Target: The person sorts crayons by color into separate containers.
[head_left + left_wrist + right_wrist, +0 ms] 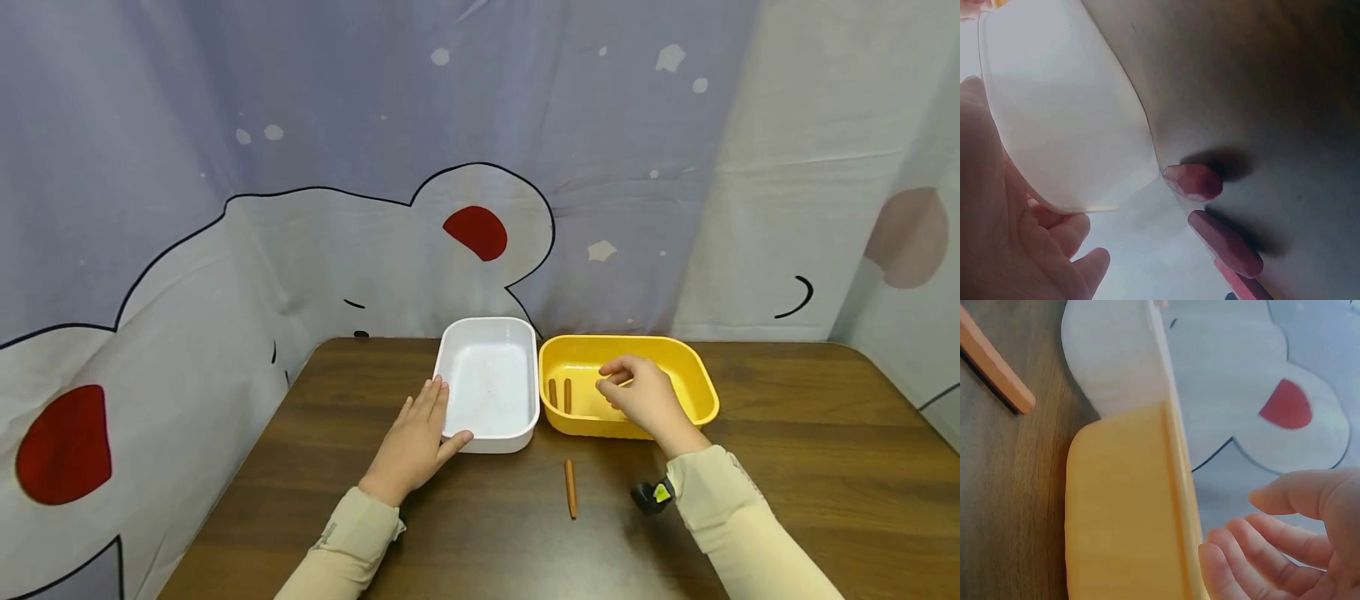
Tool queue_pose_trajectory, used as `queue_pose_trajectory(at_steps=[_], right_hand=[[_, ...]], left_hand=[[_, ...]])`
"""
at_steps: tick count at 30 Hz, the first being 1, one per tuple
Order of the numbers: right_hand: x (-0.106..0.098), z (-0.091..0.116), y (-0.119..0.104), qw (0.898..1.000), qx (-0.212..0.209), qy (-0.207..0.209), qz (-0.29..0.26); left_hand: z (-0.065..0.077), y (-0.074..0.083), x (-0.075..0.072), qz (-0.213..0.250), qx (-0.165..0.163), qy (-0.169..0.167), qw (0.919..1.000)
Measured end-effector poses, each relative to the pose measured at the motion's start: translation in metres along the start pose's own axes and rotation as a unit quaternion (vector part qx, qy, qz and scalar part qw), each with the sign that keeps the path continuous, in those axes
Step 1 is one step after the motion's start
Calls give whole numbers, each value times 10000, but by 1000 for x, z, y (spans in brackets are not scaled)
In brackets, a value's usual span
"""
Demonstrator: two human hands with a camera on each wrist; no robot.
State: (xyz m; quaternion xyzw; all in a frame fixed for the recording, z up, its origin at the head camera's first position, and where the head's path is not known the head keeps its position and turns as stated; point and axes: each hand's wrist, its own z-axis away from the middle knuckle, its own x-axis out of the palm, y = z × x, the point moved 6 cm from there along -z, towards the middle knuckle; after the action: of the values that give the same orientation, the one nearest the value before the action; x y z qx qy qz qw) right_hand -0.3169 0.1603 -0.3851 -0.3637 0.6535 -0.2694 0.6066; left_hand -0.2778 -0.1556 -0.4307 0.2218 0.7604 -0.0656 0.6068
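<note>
Flat along the left rim of a white plastic tray (491,383) rests my left hand (412,446), fingers straight and thumb at its front edge. My right hand (641,396) hovers over a yellow plastic tray (705,392), its fingers loosely bent. The right wrist view shows a gap between thumb (1291,494) and fingertips, with nothing held. Two short brown sticks (567,396) lie side by side at the left end of the yellow tray. Another brown stick (571,489) lies on the table in front of the trays.
Both trays stand side by side at the back of the brown wooden table (510,533). A patterned curtain (360,250) hangs behind it. In the left wrist view, a few reddish faceted pieces (1225,244) lie near the white tray.
</note>
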Motion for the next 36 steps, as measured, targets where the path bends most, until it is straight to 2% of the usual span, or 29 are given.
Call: queue_pose_trajectory(at_steps=[6,16,23,36], right_hand=[[-2,24,-12,9982,-463,308,222],[8,53,-21,9975,-654,228,102],[25,60,-13,9981,-612,41,20],[51,64,-4,9979,-516,-294,260]], left_hand=[[0,1,-1,14,-10,-5,10000],[0,-1,1,33,-1,2,10000],[0,-1,3,17,17,45,10000],[1,-1,2,-36,29,44,10000]])
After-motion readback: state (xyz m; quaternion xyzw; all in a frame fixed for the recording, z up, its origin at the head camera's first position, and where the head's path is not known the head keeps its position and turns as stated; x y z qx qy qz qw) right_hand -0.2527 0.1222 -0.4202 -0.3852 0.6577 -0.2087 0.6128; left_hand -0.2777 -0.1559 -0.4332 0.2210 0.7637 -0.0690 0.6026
